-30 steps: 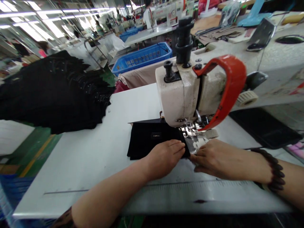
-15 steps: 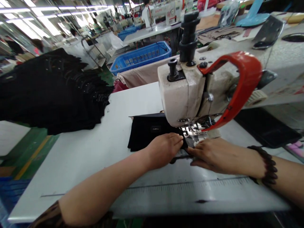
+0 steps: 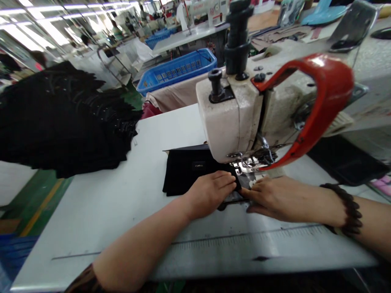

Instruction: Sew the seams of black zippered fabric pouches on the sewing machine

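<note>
A black fabric piece (image 3: pixel 180 175) with a small label patch (image 3: pixel 199 165) lies on the pale table, its right edge at the presser foot (image 3: pixel 240 167) of a sewing machine (image 3: pixel 226 126). My left hand (image 3: pixel 210 191) rests flat on its lower right part, fingers stretched toward the foot and nothing gripped. From the right, my right hand (image 3: pixel 275 199) reaches in with its index fingertip touching the fabric's corner. The thumb of that hand stays apart below the index finger. The needle is hard to make out behind the metal parts.
A thick stack of black fabric pieces (image 3: pixel 61 122) covers the table's left side. The red curved guard (image 3: pixel 336 81) juts out over my right hand. Beyond the table stands a blue basket (image 3: pixel 143 85). Ruler markings (image 3: pixel 214 243) run along the near edge; a black tray-like object (image 3: pixel 345 160) lies at right.
The view has shifted slightly, so the machine appears a little larger and nearer. Both hands and the fabric keep almost the same places at the presser foot.
</note>
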A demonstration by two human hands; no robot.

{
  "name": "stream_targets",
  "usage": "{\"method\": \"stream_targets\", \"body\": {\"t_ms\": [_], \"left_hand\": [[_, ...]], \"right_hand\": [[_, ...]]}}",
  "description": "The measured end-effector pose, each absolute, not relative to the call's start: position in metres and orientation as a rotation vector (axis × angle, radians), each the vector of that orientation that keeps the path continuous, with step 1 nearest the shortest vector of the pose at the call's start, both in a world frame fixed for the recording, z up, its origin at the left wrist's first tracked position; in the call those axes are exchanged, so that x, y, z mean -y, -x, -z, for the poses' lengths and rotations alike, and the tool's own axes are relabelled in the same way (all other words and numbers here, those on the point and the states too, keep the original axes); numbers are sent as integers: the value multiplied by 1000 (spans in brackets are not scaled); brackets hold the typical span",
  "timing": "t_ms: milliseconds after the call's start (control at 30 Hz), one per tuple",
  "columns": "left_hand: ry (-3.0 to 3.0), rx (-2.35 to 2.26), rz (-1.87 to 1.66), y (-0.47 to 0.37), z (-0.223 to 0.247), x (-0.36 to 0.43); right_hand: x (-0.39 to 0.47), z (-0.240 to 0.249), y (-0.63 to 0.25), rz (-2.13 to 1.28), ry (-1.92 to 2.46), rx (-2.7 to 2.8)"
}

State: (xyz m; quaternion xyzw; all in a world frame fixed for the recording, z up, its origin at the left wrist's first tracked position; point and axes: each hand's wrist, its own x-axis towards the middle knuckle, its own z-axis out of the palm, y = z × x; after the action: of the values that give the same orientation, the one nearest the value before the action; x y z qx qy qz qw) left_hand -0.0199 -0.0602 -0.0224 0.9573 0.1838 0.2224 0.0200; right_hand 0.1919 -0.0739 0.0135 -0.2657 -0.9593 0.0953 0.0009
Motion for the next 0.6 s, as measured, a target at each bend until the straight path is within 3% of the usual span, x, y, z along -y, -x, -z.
{"method": "stream_targets", "body": {"t_ms": [600], "left_hand": [[-2793, -624, -721, 22, 23, 57]], "right_hand": [[69, -2, -206, -259, 660, 2991]]}}
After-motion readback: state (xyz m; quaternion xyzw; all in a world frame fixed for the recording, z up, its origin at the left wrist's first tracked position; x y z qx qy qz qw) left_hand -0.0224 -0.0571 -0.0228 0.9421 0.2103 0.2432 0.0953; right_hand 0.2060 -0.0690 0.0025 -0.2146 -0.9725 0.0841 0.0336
